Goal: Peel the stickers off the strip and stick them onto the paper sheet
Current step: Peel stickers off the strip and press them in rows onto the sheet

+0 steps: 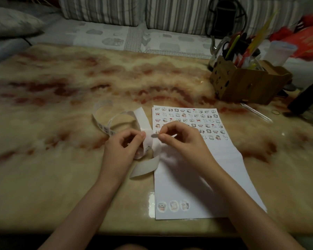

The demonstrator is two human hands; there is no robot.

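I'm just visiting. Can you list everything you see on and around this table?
table: one, cream and reddish marble pattern, fills most of the view.
paper sheet: one, white, right of centre on the table.
small stickers: many, in rows, on the sheet's far part.
round stickers: three, pale, at the sheet's near left corner.
strip: one, white, curled, left of the sheet.
sticker: one, greyish, between the hands.
cardboard box: one, brown, far right, full of pens.
rubber band: one, yellowish, right of the sheet.
cushions: two, grey-striped, behind the table.
left hand: holds the strip.
right hand: pinches the sticker.
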